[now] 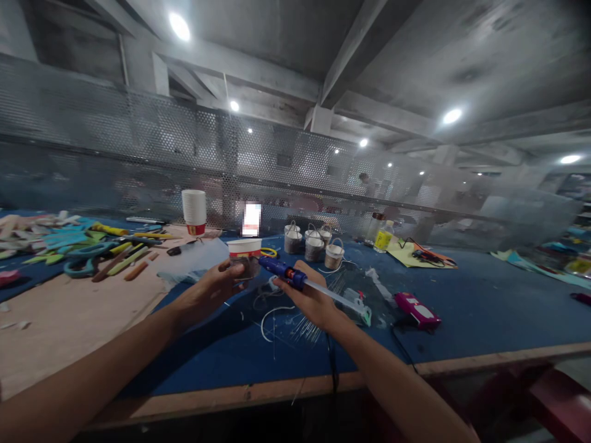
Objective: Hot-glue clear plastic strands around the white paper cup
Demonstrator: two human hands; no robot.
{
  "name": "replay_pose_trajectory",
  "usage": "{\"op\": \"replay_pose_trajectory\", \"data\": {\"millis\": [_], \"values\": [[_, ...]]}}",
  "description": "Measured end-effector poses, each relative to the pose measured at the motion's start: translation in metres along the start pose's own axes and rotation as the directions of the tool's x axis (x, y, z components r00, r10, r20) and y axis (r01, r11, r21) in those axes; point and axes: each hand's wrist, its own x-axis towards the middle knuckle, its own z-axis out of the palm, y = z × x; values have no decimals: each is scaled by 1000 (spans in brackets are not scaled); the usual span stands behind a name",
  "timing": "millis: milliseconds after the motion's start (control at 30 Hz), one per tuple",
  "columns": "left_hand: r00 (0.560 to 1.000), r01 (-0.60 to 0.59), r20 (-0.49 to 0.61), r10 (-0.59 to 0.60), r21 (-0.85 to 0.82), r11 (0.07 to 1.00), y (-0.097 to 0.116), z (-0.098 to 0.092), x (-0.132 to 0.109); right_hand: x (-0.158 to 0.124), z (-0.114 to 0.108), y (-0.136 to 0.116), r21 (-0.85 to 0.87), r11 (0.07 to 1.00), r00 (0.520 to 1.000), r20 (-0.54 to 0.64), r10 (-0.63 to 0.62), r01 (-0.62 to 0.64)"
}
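My left hand has its fingers clamped around a paper cup above the tabletop. My right hand has its fingers wrapped around a blue glue gun, whose long axis slants from nozzle at upper left to glue stick at lower right. The cup lies left of it, just beside the nozzle; I can't tell whether they touch.

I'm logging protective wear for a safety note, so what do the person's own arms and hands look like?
The bare left hand and bare right hand wear no gloves. The slim, bare left forearm and slim, bare right forearm show no sleeve, watch or bracelet up to the picture's edge. Small rings or markings can't be made out.
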Motion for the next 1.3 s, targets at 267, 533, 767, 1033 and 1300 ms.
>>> {"op": "replay_pose_trajectory", "data": {"millis": [267, 533, 767, 1033, 1300], "values": [[1000, 10, -1, -10, -14, 1000, -1, -2, 1, 1, 0, -3, 2, 1000, 1000, -10, 13, -13], [1000, 9, 1, -9, -27, 1000, -2, -2, 1, 0, 1, 3, 13, 1000, 1000, -13, 7, -7], [1000, 18, -4, -18, -13, 1000, 0, -1, 0, -1, 3, 3, 48, 999, 999, -29, 18, -17], [1000, 22, -18, -22, -12, 1000, -1, -2, 1, -1, 5, 8, 46, 998, 999, -30, 36, -35], [1000, 19, 8, -19, -7, 1000, -3, -6, 1, -1, 3, 5, 85, 996, 999, -26, 30, -28]]}}
